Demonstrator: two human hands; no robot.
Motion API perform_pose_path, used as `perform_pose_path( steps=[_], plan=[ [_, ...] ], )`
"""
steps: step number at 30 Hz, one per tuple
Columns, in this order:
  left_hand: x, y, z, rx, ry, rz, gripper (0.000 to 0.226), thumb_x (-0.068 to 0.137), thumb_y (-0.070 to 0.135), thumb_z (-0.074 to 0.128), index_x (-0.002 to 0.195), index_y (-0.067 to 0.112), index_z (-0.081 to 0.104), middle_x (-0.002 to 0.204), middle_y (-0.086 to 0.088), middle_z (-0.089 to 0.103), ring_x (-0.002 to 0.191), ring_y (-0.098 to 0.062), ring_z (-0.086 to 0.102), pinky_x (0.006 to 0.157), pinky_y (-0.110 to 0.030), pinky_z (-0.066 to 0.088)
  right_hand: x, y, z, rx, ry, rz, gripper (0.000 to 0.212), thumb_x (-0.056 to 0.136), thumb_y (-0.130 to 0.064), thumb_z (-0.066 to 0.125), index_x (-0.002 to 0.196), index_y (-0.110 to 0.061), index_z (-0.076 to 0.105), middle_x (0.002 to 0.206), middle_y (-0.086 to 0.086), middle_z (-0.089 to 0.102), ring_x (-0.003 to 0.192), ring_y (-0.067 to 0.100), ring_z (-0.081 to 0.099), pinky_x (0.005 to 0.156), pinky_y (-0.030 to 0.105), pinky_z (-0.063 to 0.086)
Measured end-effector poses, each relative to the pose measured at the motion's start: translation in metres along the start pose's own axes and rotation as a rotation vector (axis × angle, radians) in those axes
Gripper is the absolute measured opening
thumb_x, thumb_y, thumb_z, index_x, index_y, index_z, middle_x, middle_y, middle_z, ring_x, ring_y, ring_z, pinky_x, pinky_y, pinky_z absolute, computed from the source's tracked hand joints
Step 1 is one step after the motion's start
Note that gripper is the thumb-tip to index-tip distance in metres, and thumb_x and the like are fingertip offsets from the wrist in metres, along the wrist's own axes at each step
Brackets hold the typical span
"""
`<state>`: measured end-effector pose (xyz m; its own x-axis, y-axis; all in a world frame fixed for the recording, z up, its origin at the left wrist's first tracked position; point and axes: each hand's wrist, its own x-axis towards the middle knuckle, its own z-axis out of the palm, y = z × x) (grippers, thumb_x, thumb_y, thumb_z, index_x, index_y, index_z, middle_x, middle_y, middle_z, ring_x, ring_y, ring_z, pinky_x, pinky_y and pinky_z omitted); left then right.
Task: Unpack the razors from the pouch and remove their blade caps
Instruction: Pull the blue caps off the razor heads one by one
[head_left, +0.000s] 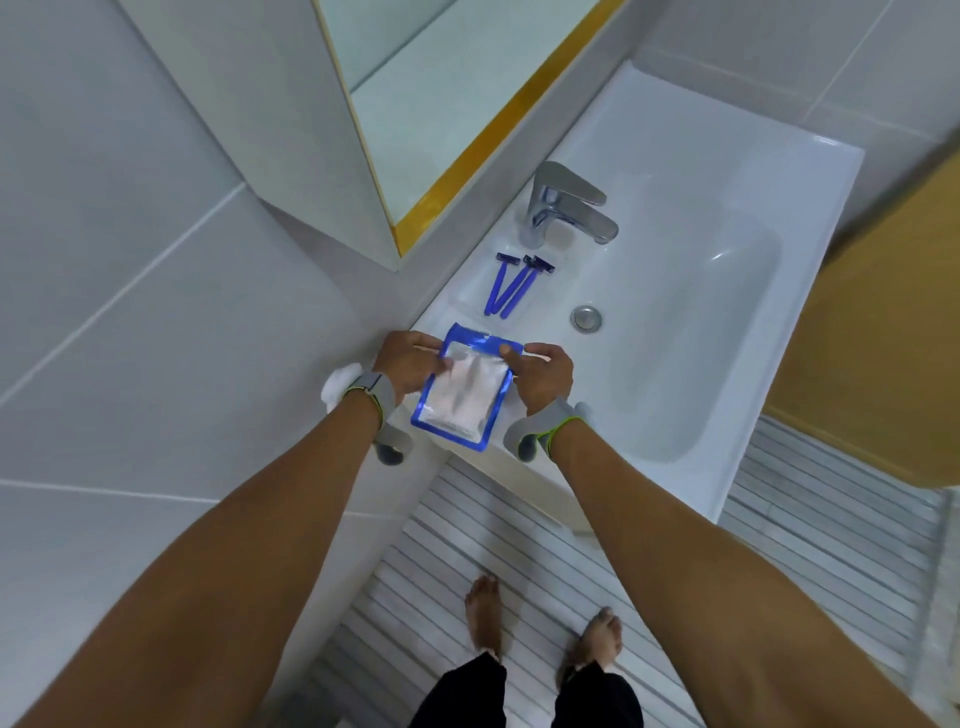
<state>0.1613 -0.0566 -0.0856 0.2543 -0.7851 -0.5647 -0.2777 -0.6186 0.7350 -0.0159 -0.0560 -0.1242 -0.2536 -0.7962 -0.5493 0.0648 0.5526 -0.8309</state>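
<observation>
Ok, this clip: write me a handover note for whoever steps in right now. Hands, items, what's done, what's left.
Left hand: grips the left upper edge of the pouch.
Right hand: grips its right upper edge. The pouch is held over the sink's front left corner.
Blue razors: at least two lie on the sink ledge by the faucet, heads toward it, handles crossing.
Done: those razors are out.
Left: the pouch's pale contents are unclear, so check for more razors; whether the caps are off cannot be told.

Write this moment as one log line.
left hand + right hand: hold blue-edged clear plastic pouch | blue plastic razors: on white sink ledge
</observation>
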Motion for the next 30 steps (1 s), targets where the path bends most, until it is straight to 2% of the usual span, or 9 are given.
perform_pose_path(
  steps=[3, 7, 9, 11, 15, 21, 24, 27, 30],
  plan=[
    [0.006, -0.003, -0.001, 0.074, 0.128, 0.089, 0.025, 0.078, 0.000, 0.071, 0.103, 0.004, 0.070, 0.091, -0.013, 0.070, 0.066, -0.022, 0.062, 0.060, -0.022, 0.054, -0.003, -0.002, 0.010, -0.084, -0.006, 0.049, 0.050, 0.063, -0.041, 0.085, 0.095, -0.024, 0.051, 0.098, 0.005, 0.074, 0.099, 0.023, 0.067, 0.094, 0.037, 0.052],
    [0.011, -0.003, 0.005, 0.331, 0.245, 0.273, 0.022, 0.085, 0.010, 0.065, 0.107, 0.009, 0.068, 0.107, -0.009, 0.071, 0.096, -0.026, 0.066, 0.080, -0.021, 0.044, -0.001, -0.001, 0.019, -0.238, 0.004, 0.081, 0.046, 0.067, -0.029, 0.083, 0.099, -0.025, 0.051, 0.110, 0.005, 0.070, 0.106, 0.022, 0.065, 0.096, 0.037, 0.051],
    [0.010, -0.001, 0.012, 0.435, 0.243, 0.351, 0.024, 0.089, 0.013, 0.059, 0.113, 0.011, 0.063, 0.112, -0.008, 0.067, 0.103, -0.026, 0.062, 0.084, -0.025, 0.041, 0.000, -0.005, 0.022, -0.249, 0.032, 0.078, 0.044, 0.070, -0.025, 0.081, 0.105, -0.020, 0.054, 0.110, 0.006, 0.069, 0.106, 0.022, 0.063, 0.095, 0.035, 0.051],
    [0.008, 0.005, 0.017, 0.507, 0.294, 0.384, 0.026, 0.091, 0.012, 0.056, 0.117, 0.010, 0.061, 0.115, -0.010, 0.065, 0.107, -0.027, 0.060, 0.088, -0.029, 0.041, 0.002, -0.009, 0.023, -0.247, 0.044, 0.070, 0.045, 0.075, -0.022, 0.078, 0.113, -0.015, 0.055, 0.105, 0.004, 0.069, 0.097, 0.019, 0.060, 0.086, 0.028, 0.049],
    [0.012, 0.015, 0.022, 0.577, 0.369, 0.446, 0.024, 0.090, 0.007, 0.052, 0.112, 0.008, 0.062, 0.109, -0.013, 0.064, 0.102, -0.028, 0.060, 0.080, -0.026, 0.038, 0.000, -0.011, 0.025, -0.237, 0.073, 0.058, 0.041, 0.078, -0.022, 0.076, 0.111, -0.013, 0.053, 0.100, 0.005, 0.069, 0.088, 0.018, 0.058, 0.076, 0.026, 0.044],
    [0.012, 0.056, 0.037, 0.498, 0.437, 0.622, 0.019, 0.091, 0.007, 0.053, 0.105, 0.005, 0.066, 0.102, -0.016, 0.067, 0.095, -0.030, 0.063, 0.081, -0.034, 0.047, 0.005, -0.010, 0.014, -0.249, 0.083, 0.034, 0.034, 0.080, -0.024, 0.074, 0.106, -0.014, 0.054, 0.101, 0.009, 0.072, 0.099, 0.024, 0.064, 0.087, 0.033, 0.049],
    [0.027, 0.088, 0.054, 0.466, 0.404, 0.547, 0.021, 0.093, 0.010, 0.054, 0.108, 0.003, 0.067, 0.106, -0.019, 0.068, 0.098, -0.032, 0.063, 0.080, -0.034, 0.046, 0.021, -0.020, 0.003, -0.181, 0.128, 0.080, 0.022, 0.085, -0.013, 0.057, 0.106, -0.019, 0.056, 0.108, 0.013, 0.069, 0.099, 0.029, 0.065, 0.084, 0.033, 0.052],
    [0.051, 0.115, 0.066, 0.611, 0.275, 0.405, 0.026, 0.095, 0.021, 0.056, 0.111, 0.004, 0.066, 0.114, -0.017, 0.067, 0.110, -0.030, 0.061, 0.086, -0.033, 0.047, 0.043, -0.037, -0.001, -0.144, 0.141, 0.075, 0.026, 0.082, -0.010, 0.050, 0.105, -0.021, 0.056, 0.109, 0.014, 0.067, 0.098, 0.032, 0.066, 0.090, 0.040, 0.053],
    [0.074, 0.125, 0.071, 0.737, 0.143, 0.334, 0.033, 0.095, 0.031, 0.055, 0.105, 0.001, 0.065, 0.113, -0.017, 0.068, 0.107, -0.030, 0.064, 0.084, -0.032, 0.050, 0.060, -0.056, -0.001, -0.168, 0.112, 0.043, 0.031, 0.082, -0.011, 0.049, 0.110, -0.019, 0.058, 0.105, 0.013, 0.067, 0.095, 0.031, 0.066, 0.091, 0.042, 0.054]
  ],
)
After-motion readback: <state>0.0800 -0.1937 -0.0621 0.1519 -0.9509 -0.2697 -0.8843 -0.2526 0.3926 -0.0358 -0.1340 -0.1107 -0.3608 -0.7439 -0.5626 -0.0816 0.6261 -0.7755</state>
